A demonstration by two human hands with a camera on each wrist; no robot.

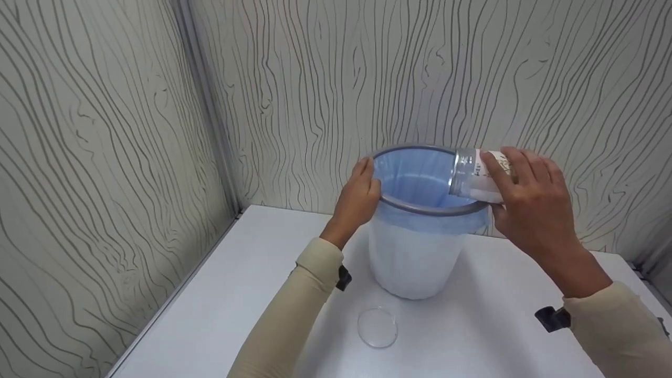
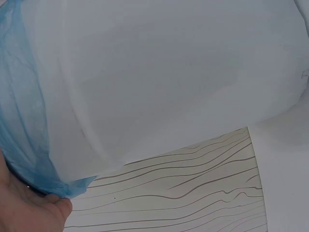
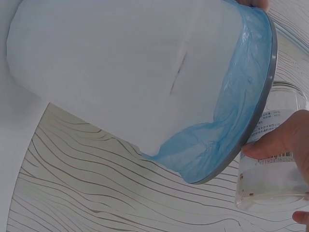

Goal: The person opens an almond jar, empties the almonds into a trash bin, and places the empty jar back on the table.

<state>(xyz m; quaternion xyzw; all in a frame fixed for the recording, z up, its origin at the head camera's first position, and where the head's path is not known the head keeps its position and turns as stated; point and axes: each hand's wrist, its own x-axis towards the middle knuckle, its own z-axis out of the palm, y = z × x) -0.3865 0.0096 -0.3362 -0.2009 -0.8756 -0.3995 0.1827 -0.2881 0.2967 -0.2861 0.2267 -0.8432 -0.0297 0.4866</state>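
Observation:
A white trash can (image 1: 415, 262) stands on the table, lined with a blue bag (image 1: 409, 173) under a grey rim ring (image 1: 436, 211). My left hand (image 1: 359, 194) grips the rim at its left side; in the left wrist view its fingers (image 2: 58, 205) hold the edge over the folded bag. Over the right side of the rim, my right hand (image 1: 535, 199) holds a clear glass jar (image 1: 464, 173) with a white label, tipped sideways so its mouth points into the can. Small brown specks show near the jar's base (image 3: 248, 194) in the right wrist view.
A clear round lid or ring (image 1: 377, 327) lies flat on the white table (image 1: 226, 315) in front of the can. Panels with a wood-grain line pattern (image 1: 325, 94) rise behind the table and along its left.

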